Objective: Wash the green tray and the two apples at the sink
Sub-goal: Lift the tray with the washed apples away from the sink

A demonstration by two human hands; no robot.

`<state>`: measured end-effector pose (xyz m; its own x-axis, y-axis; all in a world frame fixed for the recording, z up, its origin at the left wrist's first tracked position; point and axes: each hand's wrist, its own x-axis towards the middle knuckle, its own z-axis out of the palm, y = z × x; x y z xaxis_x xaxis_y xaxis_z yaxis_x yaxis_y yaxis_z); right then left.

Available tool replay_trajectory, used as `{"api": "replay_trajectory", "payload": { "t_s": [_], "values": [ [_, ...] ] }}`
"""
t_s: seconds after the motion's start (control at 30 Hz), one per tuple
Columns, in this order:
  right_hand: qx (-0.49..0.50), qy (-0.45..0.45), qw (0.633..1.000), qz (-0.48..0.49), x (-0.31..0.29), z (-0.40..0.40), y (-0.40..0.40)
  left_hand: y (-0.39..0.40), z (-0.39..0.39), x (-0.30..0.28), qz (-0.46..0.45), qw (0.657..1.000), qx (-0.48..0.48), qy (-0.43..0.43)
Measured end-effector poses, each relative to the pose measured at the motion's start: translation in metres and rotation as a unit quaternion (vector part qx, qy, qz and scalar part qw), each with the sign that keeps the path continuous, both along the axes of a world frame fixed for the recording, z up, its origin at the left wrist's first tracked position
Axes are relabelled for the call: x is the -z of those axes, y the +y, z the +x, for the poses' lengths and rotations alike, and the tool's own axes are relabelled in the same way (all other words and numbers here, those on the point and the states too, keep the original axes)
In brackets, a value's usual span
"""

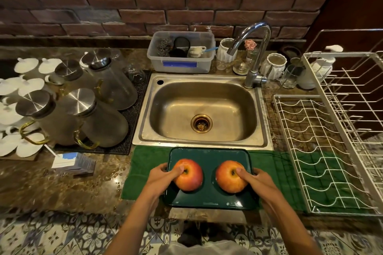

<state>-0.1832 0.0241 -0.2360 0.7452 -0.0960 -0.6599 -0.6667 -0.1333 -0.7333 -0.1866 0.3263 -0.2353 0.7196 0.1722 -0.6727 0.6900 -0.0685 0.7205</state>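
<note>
Two apples sit on the green tray (pixel 209 198), one left (pixel 189 176) and one right (pixel 230 177), apart w/ a gap between them. Tray's on a green towel (pixel 143 167) at the counter's front edge, just in front of the sink (pixel 202 109), which looks dry, w/ its drain (pixel 201 123) in the middle. Left hand (pixel 163 178) grips the tray's left rim, fingers curled round the edge and thumb pressed onto the top of the left apple near the stem. Right hand (pixel 256 179) does the same on the right rim, thumb on the right apple. Faucet (pixel 253 51) sits at the sink's back right corner, spout curving over toward the basin. Glass jugs w/ metal lids (pixel 91 107) are crowded on a black mat to the left, and a white wire dish rack (pixel 331 141) is on the right. Plastic tub (pixel 181 53) w/ scrubbers etc sits behind the sink against the brick wall.
</note>
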Motion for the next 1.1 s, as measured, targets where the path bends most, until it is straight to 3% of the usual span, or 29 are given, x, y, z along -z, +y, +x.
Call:
{"api": "replay_trajectory", "payload": {
  "t_s": [0.27,0.63,0.93,1.1],
  "values": [
    [0.025,-0.014,1.0,-0.011,-0.026,0.028,0.013,0.005,0.029,-0.029,0.021,0.999,-0.016,-0.029],
    [0.012,-0.111,0.993,-0.038,-0.123,0.111,0.028,0.021,0.095,-0.124,0.099,0.987,-0.034,-0.119],
    [0.026,-0.17,0.984,-0.047,-0.196,0.152,0.043,0.029,0.136,-0.205,0.088,0.981,-0.052,-0.163],
    [0.001,-0.16,0.984,-0.079,-0.231,0.165,0.03,0.019,0.144,-0.233,0.082,0.981,-0.029,-0.171]
  ]
}}
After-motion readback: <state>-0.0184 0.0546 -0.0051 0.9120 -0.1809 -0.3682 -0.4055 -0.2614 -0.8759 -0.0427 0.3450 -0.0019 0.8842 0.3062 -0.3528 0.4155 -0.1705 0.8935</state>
